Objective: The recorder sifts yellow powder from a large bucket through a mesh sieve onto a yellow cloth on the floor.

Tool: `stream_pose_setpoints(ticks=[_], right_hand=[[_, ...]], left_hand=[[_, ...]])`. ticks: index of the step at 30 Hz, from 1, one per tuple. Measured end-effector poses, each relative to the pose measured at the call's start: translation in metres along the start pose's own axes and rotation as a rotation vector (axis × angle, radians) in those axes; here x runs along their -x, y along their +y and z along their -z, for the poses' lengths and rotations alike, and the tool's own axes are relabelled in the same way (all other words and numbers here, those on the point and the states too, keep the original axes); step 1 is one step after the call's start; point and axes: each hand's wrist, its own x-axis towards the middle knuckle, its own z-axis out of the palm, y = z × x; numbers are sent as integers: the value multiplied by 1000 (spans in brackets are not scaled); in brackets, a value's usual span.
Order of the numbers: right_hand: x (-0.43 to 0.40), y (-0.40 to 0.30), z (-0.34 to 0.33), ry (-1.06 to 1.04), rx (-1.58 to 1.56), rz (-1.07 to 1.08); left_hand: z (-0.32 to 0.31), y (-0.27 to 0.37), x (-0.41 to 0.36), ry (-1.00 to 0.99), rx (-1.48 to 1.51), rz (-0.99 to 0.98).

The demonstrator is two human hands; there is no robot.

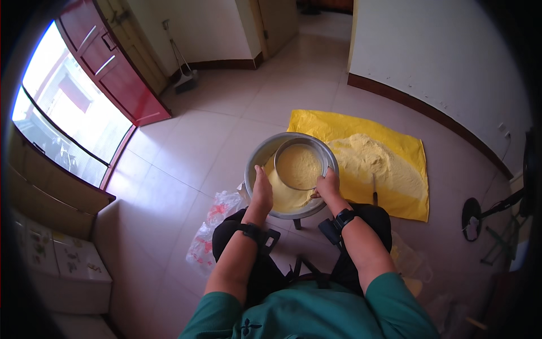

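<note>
A round metal sieve (277, 169) tilts over a wide grey metal basin (250, 157), with coarse yellow meal (301, 167) inside it. My right hand (329, 185) grips the sieve's rim at its near right side. To the left of the sieve, my left hand (262, 190) is held upright and flat over the basin, apart from the rim; some of its fingers are hidden from me. Fine yellow flour (284, 195) lies heaped in the basin below. The basin stands before my knees on a support, of which one dark leg (297, 223) shows.
A yellow sheet (315, 120) on the tiled floor bears a heap of yellow flour (368, 154) and a dark-handled tool (374, 197). Crumpled plastic bags (207, 237) lie left of my legs. A black stand (471, 218) is at right, a broom and dustpan (185, 80) by the far wall.
</note>
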Motion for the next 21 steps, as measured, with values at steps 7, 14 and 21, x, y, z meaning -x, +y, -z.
stream_pose_setpoints(ticks=[7,14,21], right_hand=[[-5,7,18,-18,231,105],[-19,26,10,55,235,282],[-27,34,12,71,332,407]], left_hand=[[-2,-33,-33,947,-1650,-278],[1,-39,-34,1303,-1735,-326],[6,-54,-50,1036,-1761,-234]])
